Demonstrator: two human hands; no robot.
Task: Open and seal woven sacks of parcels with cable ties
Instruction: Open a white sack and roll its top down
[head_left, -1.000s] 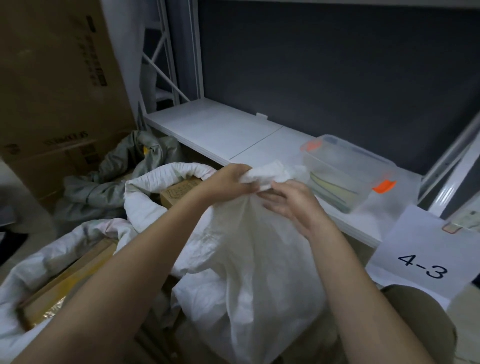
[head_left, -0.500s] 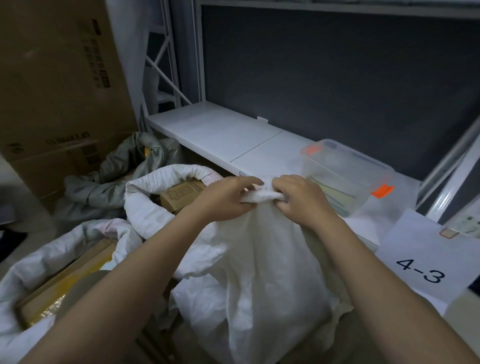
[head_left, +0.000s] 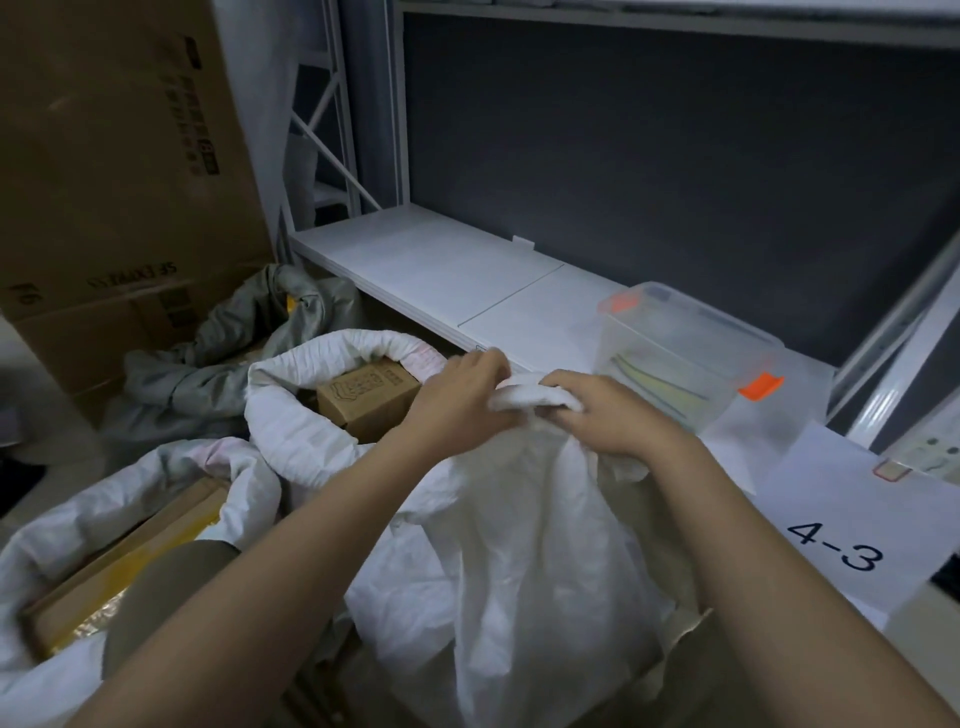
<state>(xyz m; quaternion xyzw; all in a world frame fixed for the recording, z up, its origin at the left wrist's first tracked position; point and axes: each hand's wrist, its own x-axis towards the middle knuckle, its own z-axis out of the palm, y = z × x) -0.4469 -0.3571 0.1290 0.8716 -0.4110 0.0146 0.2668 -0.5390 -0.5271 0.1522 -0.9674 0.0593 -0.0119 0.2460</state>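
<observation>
Two hands, left hand (head_left: 457, 400), right hand (head_left: 613, 415), fingers pinching gathered sack mouth (head_left: 524, 397), white shelf (head_left: 441, 270) behind, seemingly dim storeroom

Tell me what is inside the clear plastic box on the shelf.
Through the wall of the clear plastic box show a few long thin strips, yellowish and green, probably cable ties. The rest of its contents cannot be made out.

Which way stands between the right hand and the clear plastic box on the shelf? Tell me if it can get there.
Probably yes. The right hand grips the white sack's neck just beside the clear plastic box; nothing lies between them, but it must let go first.
</observation>
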